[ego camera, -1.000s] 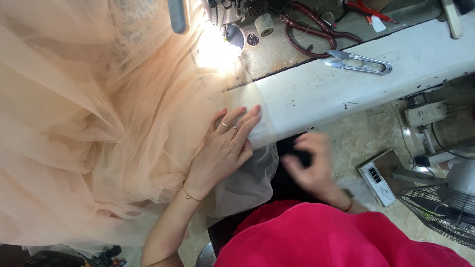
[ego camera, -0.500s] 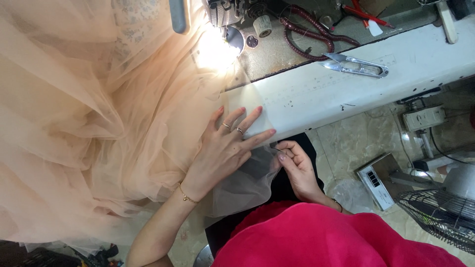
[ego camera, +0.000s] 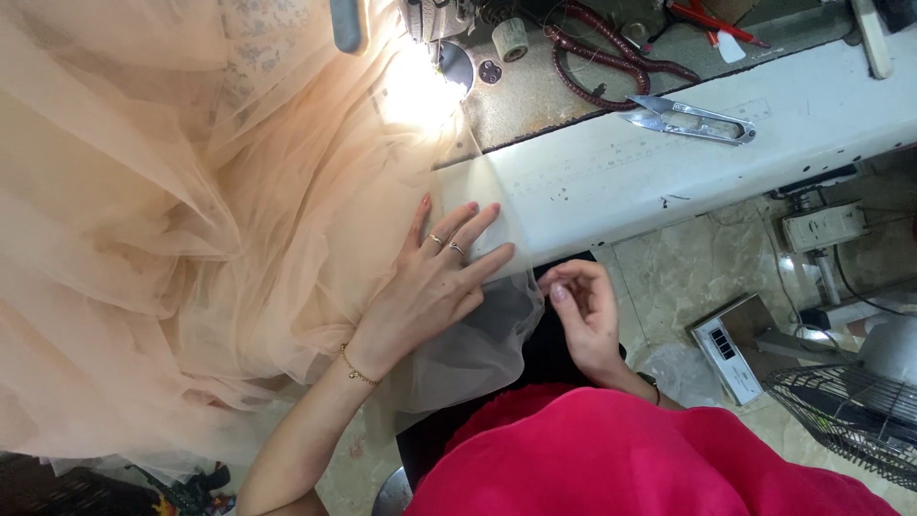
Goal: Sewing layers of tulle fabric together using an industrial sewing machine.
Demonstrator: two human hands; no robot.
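Left hand lying flat, fingers spread, pinning tulle at worktop edge. Right hand just beside, fingers curled, pinching tulle hem below edge. Step: aligning hem. Next likely needing taut feed toward needle light beyond left fingertips.

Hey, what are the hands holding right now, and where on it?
The left hand presses flat on the peach tulle fabric at the table edge. The right hand seems to pinch the tulle's hanging edge; the grip itself is unclear.
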